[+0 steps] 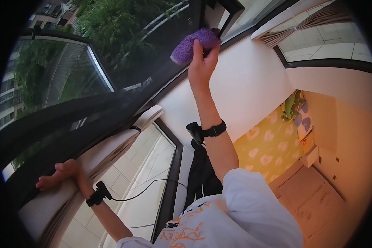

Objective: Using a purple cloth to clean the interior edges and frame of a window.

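Observation:
My right hand [203,66] is raised at the upper middle, thumb and fingers gripping a fluffy purple cleaning cloth [189,46]. The cloth lies against the lower part of the dark-framed window pane [121,52], close to the corner of a black frame [235,12]. At the lower left my left hand [60,175] has its fingers apart and holds nothing visible. It is beside a gathered light curtain [96,158] and the dark window frame; whether it presses on either I cannot tell. Each wrist wears a black strap with a small device.
Tied curtains [322,18] and another window are at the upper right. A bed with a yellow heart-patterned cover [266,139] and a green plush toy [293,105] stands beyond my right arm. A black cable [148,189] runs from the left wrist device across my front.

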Demonstrator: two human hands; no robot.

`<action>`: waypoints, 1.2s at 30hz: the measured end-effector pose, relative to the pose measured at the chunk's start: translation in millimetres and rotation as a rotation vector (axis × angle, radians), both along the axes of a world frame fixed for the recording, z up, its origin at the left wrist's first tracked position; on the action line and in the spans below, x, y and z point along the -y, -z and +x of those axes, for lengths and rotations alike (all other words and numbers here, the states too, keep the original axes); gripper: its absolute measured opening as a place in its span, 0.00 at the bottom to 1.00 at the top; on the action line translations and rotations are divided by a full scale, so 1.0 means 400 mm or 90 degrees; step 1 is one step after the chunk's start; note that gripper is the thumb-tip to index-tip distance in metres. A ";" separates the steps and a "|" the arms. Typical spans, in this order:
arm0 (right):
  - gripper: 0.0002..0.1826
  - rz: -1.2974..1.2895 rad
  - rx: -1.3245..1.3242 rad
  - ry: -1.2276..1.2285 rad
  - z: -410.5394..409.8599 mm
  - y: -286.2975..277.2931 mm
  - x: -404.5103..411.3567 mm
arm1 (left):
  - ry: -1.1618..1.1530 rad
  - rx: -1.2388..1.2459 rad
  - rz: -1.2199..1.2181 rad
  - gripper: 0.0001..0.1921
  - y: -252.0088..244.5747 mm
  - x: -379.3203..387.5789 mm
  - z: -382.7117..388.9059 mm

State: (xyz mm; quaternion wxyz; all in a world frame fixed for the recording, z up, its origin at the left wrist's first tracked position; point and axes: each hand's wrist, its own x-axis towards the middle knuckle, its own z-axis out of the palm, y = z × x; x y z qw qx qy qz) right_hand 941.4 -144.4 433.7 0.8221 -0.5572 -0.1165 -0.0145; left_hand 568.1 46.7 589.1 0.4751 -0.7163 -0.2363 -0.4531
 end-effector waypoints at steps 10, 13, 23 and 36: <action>0.21 -0.200 0.231 0.145 -0.098 -0.184 0.014 | -0.007 -0.020 -0.052 0.32 -0.015 0.022 -0.015; 0.23 -0.271 0.208 0.237 -0.065 -0.196 0.012 | -0.018 -0.012 -0.050 0.31 -0.011 0.025 -0.010; 0.26 -0.390 0.287 0.239 -0.018 -0.003 -0.054 | -0.015 -0.036 -0.046 0.31 -0.007 0.023 0.000; 0.29 -0.453 -0.260 0.118 -0.035 0.513 -0.065 | 0.002 -0.044 -0.047 0.30 0.012 0.028 -0.021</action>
